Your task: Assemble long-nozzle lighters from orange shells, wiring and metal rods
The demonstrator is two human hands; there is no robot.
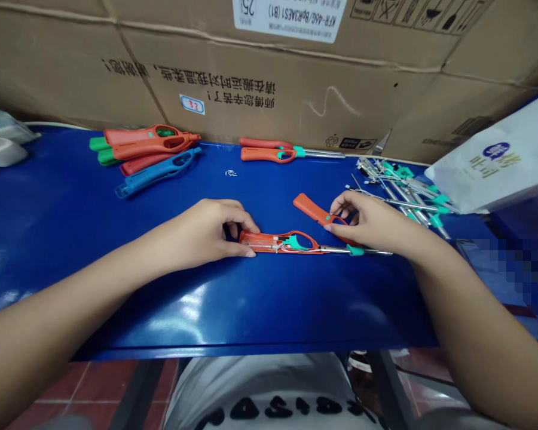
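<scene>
An orange lighter half-shell (311, 242) lies open side up on the table, with a teal trigger (295, 242), thin wires and a metal rod (336, 249) in it. My left hand (226, 230) grips its left end between thumb and fingers. A teal collar (355, 250) sits on the rod, right of the shell. Just above, my right hand (358, 218) pinches a second orange half-shell (314, 209), its outer face up and tilted. Part of this shell is hidden by my fingers.
Red, green and blue shells (156, 173) are piled at back left. Two long-necked lighters (269, 154) lie along the cardboard box (251, 60). At right are loose metal rods with teal parts (412, 197) and a white paper bag (493, 155). Small white pieces (231, 173) lie mid-table.
</scene>
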